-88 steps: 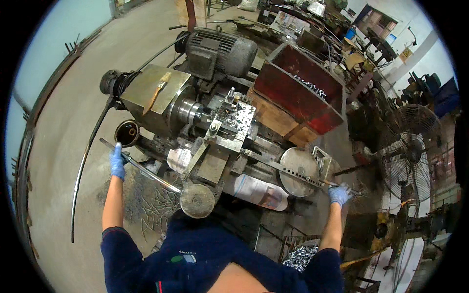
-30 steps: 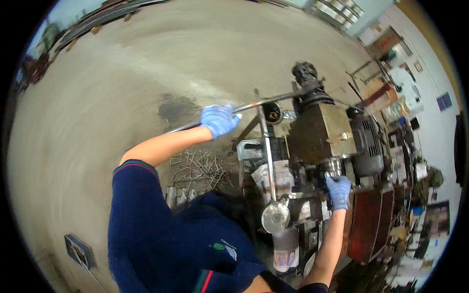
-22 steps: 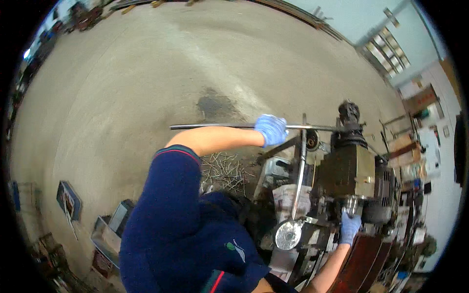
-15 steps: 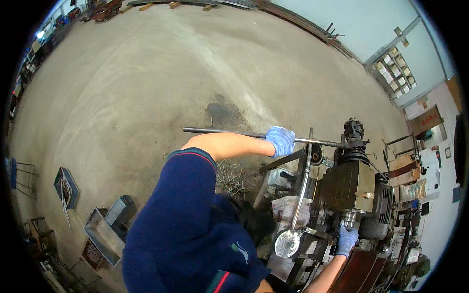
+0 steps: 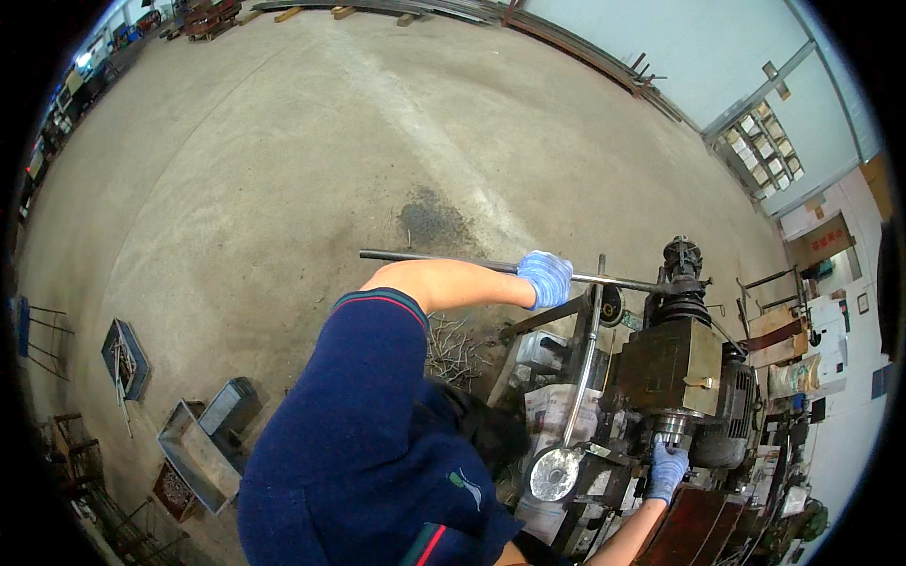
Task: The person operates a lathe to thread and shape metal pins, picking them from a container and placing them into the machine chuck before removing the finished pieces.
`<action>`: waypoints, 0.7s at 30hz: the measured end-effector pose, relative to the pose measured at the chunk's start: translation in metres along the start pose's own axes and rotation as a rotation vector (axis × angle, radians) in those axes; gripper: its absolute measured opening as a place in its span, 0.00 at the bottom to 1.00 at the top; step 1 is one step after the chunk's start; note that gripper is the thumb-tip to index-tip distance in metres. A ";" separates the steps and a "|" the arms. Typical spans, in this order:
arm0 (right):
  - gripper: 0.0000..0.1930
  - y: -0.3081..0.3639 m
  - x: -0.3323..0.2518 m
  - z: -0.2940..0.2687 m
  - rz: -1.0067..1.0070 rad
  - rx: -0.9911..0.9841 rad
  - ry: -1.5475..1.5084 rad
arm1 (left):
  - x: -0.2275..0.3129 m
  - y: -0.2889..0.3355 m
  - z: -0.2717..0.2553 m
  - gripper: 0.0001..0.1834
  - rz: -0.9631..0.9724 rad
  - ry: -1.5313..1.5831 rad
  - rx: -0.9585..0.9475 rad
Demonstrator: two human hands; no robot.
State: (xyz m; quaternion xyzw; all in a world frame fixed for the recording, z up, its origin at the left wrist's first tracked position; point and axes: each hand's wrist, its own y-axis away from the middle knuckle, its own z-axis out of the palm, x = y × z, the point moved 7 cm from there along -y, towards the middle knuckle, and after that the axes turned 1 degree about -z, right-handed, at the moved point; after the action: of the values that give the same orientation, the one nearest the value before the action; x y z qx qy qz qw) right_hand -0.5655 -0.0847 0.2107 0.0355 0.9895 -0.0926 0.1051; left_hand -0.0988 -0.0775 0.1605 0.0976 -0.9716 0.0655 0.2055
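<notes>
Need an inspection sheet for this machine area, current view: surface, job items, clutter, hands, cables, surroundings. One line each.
Surface: pale floor, with a dark stain.
Job items: long metal bar reaching to the machine's rear end; bright metal spindle below the boxy headstock.
Clutter: heap of thin metal pieces on the floor; grey metal tray further left; small tan object on the headstock.
Hands: both gloved. Left hand closed around the bar; right hand at the spindle, finger grip unclear.
Cables: nothing seen that is clearly a cable.
Surroundings: long stock along the pale wall.
</notes>
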 end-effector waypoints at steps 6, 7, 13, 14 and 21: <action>0.22 0.006 -0.005 -0.001 0.005 -0.014 -0.051 | 0.000 -0.002 0.003 0.13 0.004 -0.004 -0.011; 0.22 0.006 -0.005 -0.002 0.003 -0.012 -0.066 | 0.001 -0.002 0.003 0.13 0.003 0.001 -0.020; 0.20 0.012 -0.004 -0.013 -0.030 0.045 -0.129 | 0.001 -0.003 0.003 0.13 0.002 -0.015 -0.015; 0.20 0.011 0.001 -0.016 -0.024 0.046 -0.149 | 0.001 -0.002 0.003 0.13 0.001 -0.014 -0.015; 0.19 0.002 0.062 -0.046 0.081 0.052 -0.189 | 0.000 -0.004 0.006 0.13 -0.007 -0.018 -0.031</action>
State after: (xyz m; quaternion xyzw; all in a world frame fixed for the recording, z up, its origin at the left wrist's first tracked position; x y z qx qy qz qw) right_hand -0.6349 -0.0710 0.2415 0.0694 0.9702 -0.1167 0.2007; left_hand -0.1000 -0.0828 0.1551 0.0984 -0.9739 0.0490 0.1986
